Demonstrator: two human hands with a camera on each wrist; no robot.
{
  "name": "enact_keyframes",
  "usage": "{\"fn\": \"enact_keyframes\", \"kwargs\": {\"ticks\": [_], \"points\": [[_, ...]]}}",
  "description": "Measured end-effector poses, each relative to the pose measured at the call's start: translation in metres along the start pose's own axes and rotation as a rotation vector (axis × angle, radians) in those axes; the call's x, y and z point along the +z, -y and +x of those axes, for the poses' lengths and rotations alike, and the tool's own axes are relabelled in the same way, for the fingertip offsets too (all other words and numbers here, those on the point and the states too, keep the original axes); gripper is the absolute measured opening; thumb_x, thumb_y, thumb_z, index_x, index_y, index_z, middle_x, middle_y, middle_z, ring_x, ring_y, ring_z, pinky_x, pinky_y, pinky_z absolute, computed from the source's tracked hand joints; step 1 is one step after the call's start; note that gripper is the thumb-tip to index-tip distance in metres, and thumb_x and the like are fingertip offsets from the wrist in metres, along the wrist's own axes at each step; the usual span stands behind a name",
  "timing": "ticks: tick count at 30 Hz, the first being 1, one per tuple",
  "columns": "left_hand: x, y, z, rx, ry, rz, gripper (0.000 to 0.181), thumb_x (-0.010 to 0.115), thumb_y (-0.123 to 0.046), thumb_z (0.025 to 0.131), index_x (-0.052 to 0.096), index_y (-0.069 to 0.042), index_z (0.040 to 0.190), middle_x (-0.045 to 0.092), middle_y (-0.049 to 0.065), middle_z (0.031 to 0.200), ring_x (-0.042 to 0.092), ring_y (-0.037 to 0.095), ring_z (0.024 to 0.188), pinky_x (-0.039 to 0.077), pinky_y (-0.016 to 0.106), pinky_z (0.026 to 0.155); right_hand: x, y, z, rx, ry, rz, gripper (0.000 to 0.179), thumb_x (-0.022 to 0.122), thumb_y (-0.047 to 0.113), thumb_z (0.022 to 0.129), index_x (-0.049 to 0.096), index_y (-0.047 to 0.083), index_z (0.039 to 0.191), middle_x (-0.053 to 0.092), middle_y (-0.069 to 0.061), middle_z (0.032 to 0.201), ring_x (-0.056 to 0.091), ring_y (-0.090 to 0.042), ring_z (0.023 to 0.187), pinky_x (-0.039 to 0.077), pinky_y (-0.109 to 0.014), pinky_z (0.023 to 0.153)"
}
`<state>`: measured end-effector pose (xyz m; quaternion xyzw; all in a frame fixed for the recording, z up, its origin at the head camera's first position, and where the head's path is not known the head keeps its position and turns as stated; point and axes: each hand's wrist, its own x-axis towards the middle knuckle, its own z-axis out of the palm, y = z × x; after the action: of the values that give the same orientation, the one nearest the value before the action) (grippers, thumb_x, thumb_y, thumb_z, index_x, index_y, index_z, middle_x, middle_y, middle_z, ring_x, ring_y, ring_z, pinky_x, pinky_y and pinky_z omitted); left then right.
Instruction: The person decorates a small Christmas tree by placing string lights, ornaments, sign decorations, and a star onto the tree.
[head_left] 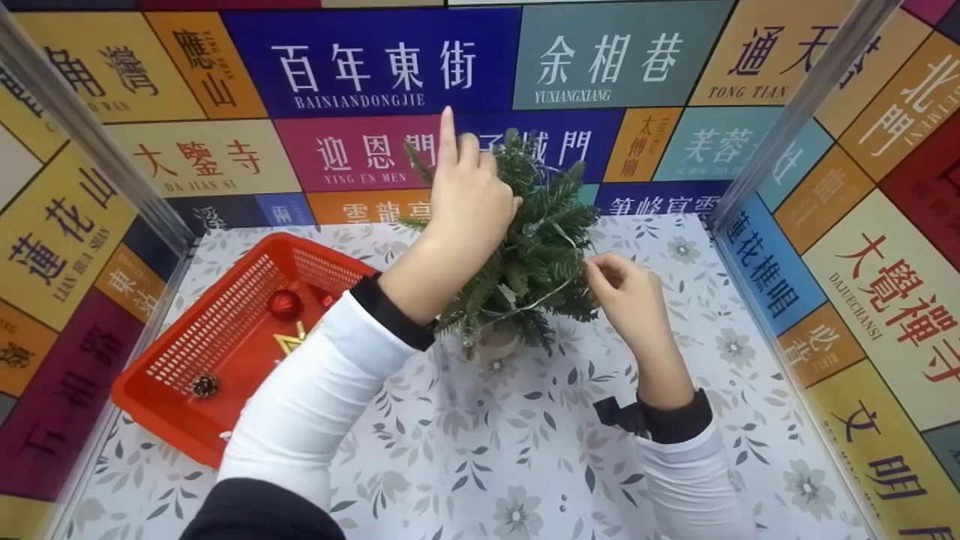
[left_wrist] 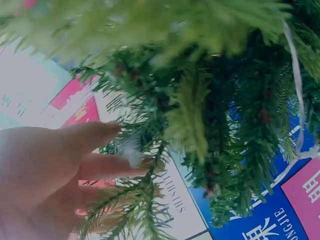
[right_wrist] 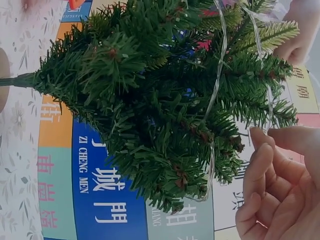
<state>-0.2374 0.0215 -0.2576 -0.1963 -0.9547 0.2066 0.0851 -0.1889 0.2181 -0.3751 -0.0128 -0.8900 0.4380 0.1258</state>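
Observation:
A small artificial Christmas tree (head_left: 540, 262) stands upright in a pale pot (head_left: 497, 343). A clear light string (head_left: 551, 291) winds around its branches. My left hand (head_left: 472, 191) reaches over the tree's upper left side, index finger straight. In the left wrist view its thumb and fingers are spread apart beside a branch tip (left_wrist: 150, 195), a blurred whitish bit between them. At the tree's right edge, my right hand (head_left: 630, 296) pinches the light string between thumb and index fingertips. The right wrist view shows that string (right_wrist: 215, 95) running down the branches to these fingertips.
To the left of the tree sits a red plastic basket (head_left: 187, 330). Inside are a shiny red ball (head_left: 284, 304), a yellow star (head_left: 291, 341) and a pine cone (head_left: 204, 386). Panels with printed signs (head_left: 375, 64) enclose the leaf-patterned table (head_left: 450, 480) at the back and sides.

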Motion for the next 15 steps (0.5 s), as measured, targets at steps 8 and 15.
{"fn": "enact_keyframes", "kwargs": {"ticks": [8, 15], "points": [[0.012, 0.007, -0.015, 0.022, -0.301, -0.142, 0.046, 0.048, -0.049, 0.097, 0.074, -0.011, 0.093, 0.065, 0.011, 0.122, 0.039, 0.033, 0.135, 0.005, 0.061, 0.118, -0.003, -0.004, -0.002, 0.002, -0.007, -0.013, 0.023, 0.059, 0.025, 0.097, 0.070, 0.006, 0.102, 0.068, -0.010, 0.075, 0.062, -0.014, 0.059, 0.048, -0.020, 0.058], [0.030, 0.020, -0.038, 0.087, -0.858, -0.430, 0.025, 0.058, -0.031, 0.096, 0.074, -0.011, 0.096, 0.070, 0.007, 0.111, 0.052, 0.029, 0.127, 0.017, 0.061, 0.116, -0.008, -0.017, -0.010, 0.043, -0.088, 0.006, 0.023, 0.058, 0.026, 0.097, 0.068, 0.008, 0.108, 0.070, -0.012, 0.087, 0.062, -0.010, 0.067, 0.047, -0.019, 0.063]]}}
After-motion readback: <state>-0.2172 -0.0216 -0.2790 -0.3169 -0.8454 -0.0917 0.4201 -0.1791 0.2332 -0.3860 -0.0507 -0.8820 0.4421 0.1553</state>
